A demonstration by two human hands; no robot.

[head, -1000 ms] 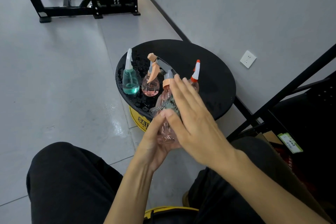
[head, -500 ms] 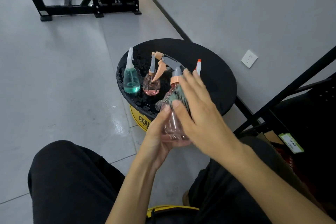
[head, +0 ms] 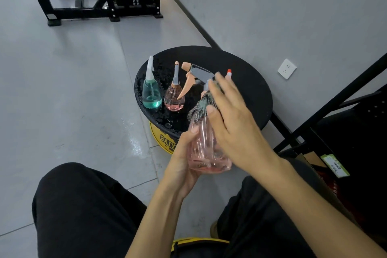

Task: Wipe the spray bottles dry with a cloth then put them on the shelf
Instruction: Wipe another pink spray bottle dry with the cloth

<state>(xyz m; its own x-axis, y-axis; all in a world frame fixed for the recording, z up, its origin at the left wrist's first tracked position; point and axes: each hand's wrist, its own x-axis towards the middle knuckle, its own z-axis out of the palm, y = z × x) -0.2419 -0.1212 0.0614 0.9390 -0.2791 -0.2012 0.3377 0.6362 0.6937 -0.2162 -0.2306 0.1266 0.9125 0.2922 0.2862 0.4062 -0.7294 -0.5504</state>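
Cradling pink bottle point(head: 206, 153) in left hand point(head: 181, 166) — right hand point(head: 234, 123) presses cloth point(head: 198, 111) atop.

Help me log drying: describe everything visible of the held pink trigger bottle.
The pink trigger spray bottle is clear, ribbed pink plastic with a grey sprayer head and peach nozzle and trigger. It is held roughly upright before the round black table. The left hand grips its lower body; the right hand presses a checked cloth against its neck.

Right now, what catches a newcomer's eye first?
The pink spray bottle at the centre: the left hand holds it from below while the right hand presses a checked cloth against its neck. Behind it, a teal bottle and a small pink bottle stand on the round black table.
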